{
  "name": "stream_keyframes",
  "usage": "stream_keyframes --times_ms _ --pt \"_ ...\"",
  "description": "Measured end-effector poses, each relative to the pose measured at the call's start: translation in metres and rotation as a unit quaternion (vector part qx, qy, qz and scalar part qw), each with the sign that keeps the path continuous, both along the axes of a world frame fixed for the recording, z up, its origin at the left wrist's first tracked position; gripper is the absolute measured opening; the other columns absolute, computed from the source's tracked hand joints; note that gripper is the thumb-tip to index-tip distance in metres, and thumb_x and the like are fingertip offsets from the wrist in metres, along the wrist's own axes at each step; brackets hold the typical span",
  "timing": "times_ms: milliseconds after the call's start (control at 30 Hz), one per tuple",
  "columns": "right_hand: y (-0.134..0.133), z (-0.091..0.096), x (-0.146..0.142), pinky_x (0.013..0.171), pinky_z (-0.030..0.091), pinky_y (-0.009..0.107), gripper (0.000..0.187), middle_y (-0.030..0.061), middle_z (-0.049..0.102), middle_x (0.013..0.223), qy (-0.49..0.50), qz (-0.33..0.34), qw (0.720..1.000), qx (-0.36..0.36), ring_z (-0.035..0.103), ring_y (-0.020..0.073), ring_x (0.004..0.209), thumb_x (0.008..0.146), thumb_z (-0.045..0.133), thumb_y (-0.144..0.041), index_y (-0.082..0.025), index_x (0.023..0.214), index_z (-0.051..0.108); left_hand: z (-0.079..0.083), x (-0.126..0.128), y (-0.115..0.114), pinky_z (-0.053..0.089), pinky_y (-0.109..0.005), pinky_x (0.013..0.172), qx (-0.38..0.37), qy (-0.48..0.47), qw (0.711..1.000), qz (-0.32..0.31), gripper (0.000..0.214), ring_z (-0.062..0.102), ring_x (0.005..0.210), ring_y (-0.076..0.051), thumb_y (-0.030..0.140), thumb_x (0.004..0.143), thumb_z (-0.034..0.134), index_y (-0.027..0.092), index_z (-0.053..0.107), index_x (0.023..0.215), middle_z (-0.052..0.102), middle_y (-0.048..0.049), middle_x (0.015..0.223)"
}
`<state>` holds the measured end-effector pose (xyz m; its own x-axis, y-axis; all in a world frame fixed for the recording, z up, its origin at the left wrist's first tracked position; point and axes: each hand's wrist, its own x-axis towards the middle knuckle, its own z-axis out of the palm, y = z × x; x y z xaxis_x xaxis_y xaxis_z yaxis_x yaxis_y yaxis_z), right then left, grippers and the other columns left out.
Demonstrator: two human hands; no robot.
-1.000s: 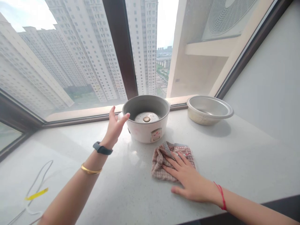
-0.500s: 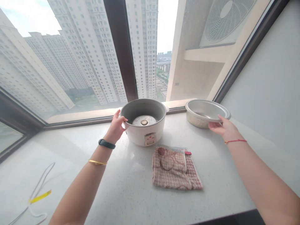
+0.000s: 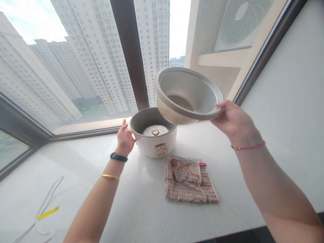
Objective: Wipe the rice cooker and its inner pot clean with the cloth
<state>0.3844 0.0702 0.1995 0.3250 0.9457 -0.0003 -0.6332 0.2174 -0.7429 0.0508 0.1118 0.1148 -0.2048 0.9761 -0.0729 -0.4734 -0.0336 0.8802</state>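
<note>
A white rice cooker body (image 3: 154,144) stands open on the pale stone sill (image 3: 141,209) by the window, its heating plate showing inside. My left hand (image 3: 125,138) grips its left side, fingers curled on the rim. My right hand (image 3: 234,119) holds the metal inner pot (image 3: 186,96) by its right rim, lifted and tilted in the air above and to the right of the cooker. A folded pink checked cloth (image 3: 189,182) lies flat on the sill in front of the cooker, touched by neither hand.
A white cable with a yellow tag (image 3: 47,212) lies at the sill's left. The window glass and dark frame (image 3: 131,67) run close behind the cooker. A grey wall (image 3: 291,94) closes the right side. The sill's front edge is at the bottom right.
My right hand left the cloth, took the metal pot by its rim at the right and lifted it up and left over the cooker. My left hand closed on the cooker's side.
</note>
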Motion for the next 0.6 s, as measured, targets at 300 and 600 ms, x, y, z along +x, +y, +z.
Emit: stream_keyframes --times_ms 300,600 --pt "0.050 -0.012 -0.085 0.046 0.049 0.015 0.021 -0.0038 0.052 0.062 -0.119 0.148 0.977 -0.101 0.050 0.0071 0.053 0.071 0.051 0.001 -0.019 0.073 0.048 0.009 -0.006 -0.011 0.040 -0.052 0.106 0.009 -0.030 0.999 -0.015 0.068 0.041 0.139 -0.028 0.067 0.094 0.030 0.044 0.018 0.157 0.044 -0.0031 0.153" --pt "0.070 -0.043 -0.069 0.055 0.050 0.029 0.041 -0.0030 0.057 0.066 -0.313 0.095 0.940 -0.092 0.054 0.0147 0.060 0.058 0.070 -0.005 -0.021 0.093 0.057 0.009 -0.001 -0.013 0.054 -0.038 0.077 0.039 -0.016 0.998 -0.043 0.057 0.064 0.106 -0.030 0.062 0.089 0.053 0.031 0.049 0.136 0.069 -0.0075 0.114"
